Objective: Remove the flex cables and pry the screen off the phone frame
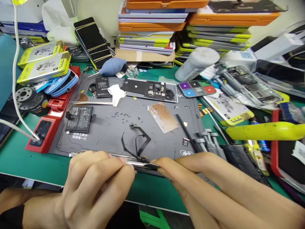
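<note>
My left hand [95,183] is closed, its thumb and fingers pinching a thin phone frame [137,164] that I see nearly edge-on at the mat's front edge. Black flex cables [144,143] rise from the frame and bend over the mat. My right hand [202,181] is closed too, fingertips pressed together on a thin dark flat piece [152,166] at the frame's right end. Whether that piece is a tool or part of the phone is hidden by the fingers. Small black screws or scraps [122,117] lie beyond the hands.
On the grey mat [107,136] lie a phone battery [79,119], tweezers [92,103], an opened phone [150,89] and a brownish film [164,117]. Screwdrivers [209,141] and a yellow-handled tool [264,131] crowd the right. A red-ended device [41,135] with white cables borders the left.
</note>
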`<state>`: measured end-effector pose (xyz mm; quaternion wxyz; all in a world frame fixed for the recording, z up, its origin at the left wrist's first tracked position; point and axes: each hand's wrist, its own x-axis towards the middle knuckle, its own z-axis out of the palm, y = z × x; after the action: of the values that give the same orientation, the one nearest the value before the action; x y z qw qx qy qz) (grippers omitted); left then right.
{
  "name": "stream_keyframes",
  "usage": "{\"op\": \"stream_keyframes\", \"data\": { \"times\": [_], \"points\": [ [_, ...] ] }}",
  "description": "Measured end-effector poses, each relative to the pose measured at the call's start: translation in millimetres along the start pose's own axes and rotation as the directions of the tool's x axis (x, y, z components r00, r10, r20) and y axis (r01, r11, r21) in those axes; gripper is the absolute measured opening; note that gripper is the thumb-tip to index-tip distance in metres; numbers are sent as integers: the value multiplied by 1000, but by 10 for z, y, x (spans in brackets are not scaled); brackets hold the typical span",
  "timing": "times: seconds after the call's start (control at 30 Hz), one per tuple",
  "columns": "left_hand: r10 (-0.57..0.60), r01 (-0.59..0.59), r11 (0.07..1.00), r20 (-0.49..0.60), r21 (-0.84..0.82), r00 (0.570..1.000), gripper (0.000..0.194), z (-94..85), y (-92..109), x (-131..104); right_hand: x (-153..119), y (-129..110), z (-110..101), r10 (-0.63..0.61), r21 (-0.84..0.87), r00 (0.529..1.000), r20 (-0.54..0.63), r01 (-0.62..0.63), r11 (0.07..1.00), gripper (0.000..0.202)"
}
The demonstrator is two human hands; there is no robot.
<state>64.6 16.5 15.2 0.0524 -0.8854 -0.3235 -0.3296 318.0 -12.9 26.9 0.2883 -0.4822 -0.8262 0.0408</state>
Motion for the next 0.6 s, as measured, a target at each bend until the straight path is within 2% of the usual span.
{"op": "stream_keyframes", "data": {
  "times": [0.13,0.23,0.33,0.47,0.53,0.6],
  "points": [
    [-6,7,1000,-118,7,993,13,-12,-83,35,54,16,-41,-9,55,1000,-24,10,998,39],
    [40,-39,999,-60,17,997,16,-91,-119,12,107,19,-61,-36,29,999,0,36,999,37],
    [40,-41,999,42,1,998,24,-233,-165,-64,143,-10,-73,0,22,1000,-13,0,1000,32],
    [-86,87,996,74,-5,994,27,-430,-199,-210,155,-55,-56,20,7,999,-37,-20,1000,26],
    [-196,196,981,15,2,981,21,-536,-207,-333,142,-48,-43,-3,5,999,-50,3,1000,23],
    [-315,313,949,-23,-46,949,12,-669,-234,-534,102,-7,-33,-4,27,996,-91,6,1000,25]
  ]
}}
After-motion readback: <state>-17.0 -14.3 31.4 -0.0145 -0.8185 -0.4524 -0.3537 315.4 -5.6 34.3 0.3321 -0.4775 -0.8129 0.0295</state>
